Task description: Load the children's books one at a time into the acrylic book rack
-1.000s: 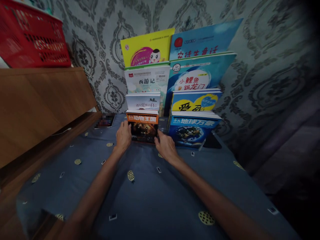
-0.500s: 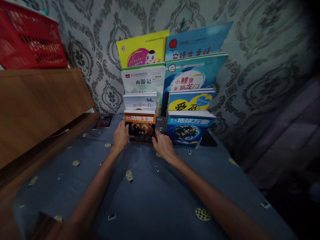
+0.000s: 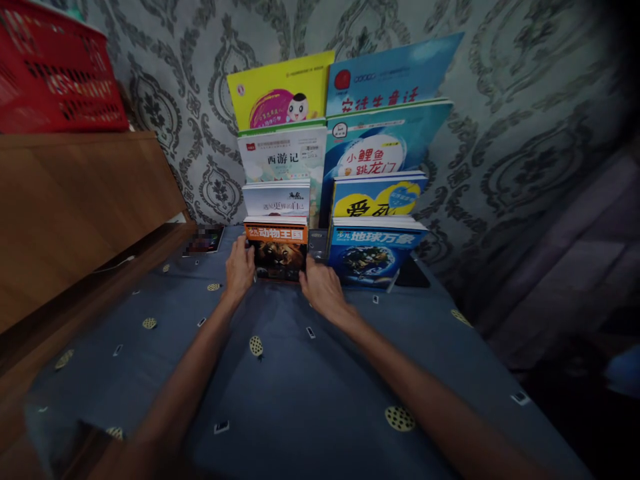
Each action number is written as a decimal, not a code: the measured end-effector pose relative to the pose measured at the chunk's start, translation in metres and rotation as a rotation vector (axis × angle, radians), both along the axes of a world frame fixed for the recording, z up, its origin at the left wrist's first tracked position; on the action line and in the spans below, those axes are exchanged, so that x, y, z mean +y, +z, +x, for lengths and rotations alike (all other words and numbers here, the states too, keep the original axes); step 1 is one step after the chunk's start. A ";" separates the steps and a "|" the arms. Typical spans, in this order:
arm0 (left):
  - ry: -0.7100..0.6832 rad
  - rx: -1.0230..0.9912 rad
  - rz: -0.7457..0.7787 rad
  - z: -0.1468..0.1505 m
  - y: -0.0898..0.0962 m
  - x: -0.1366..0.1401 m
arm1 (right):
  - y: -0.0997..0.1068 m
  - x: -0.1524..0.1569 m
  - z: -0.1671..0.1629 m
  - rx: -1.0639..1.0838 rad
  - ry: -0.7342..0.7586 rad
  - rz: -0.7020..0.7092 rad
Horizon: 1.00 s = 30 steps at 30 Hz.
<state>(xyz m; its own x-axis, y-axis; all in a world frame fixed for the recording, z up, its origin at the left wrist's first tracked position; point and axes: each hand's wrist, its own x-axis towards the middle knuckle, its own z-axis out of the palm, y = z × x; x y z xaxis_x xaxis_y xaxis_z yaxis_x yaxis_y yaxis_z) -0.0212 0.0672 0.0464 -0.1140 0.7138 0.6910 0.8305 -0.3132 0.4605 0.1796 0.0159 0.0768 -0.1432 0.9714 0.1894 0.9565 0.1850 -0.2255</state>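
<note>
An orange-topped book with a lion on its cover (image 3: 278,256) stands upright at the front of the left column of books. My left hand (image 3: 240,269) is curled round its left edge, fingertips partly hidden behind it. On the lower right edge my right hand (image 3: 323,285) grips the same book, its thumb near the front cover. Just behind are a pale book (image 3: 276,200), a white book with a landscape (image 3: 283,150) and a yellow book (image 3: 280,87). To the right of my right hand stands a blue book with a globe on its cover (image 3: 373,257).
Behind the globe book rise a yellow-and-blue book (image 3: 377,197), a teal book (image 3: 393,133) and a blue book (image 3: 395,73). A patterned cloth (image 3: 285,400) covers the table. At left are a small dark book (image 3: 213,239), a wooden cabinet (image 3: 85,200) and a red basket (image 3: 60,80).
The whole view has shifted slightly, so everything appears a little further left and up. Both hands stay at the sides of the lion book.
</note>
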 end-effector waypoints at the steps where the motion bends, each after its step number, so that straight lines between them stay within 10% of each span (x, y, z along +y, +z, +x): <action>1: 0.003 -0.002 -0.007 0.000 0.000 0.000 | 0.000 0.000 -0.001 -0.007 0.001 0.000; 30: -0.048 -0.055 -0.013 -0.001 -0.002 0.005 | -0.004 0.005 0.007 0.227 0.141 0.179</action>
<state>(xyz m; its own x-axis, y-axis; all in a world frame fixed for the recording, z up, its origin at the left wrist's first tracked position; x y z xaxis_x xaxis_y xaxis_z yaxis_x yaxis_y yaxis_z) -0.0219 0.0726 0.0439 -0.1173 0.7284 0.6750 0.7878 -0.3456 0.5098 0.1861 0.0208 0.0728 -0.2089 0.8931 0.3983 0.8476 0.3685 -0.3818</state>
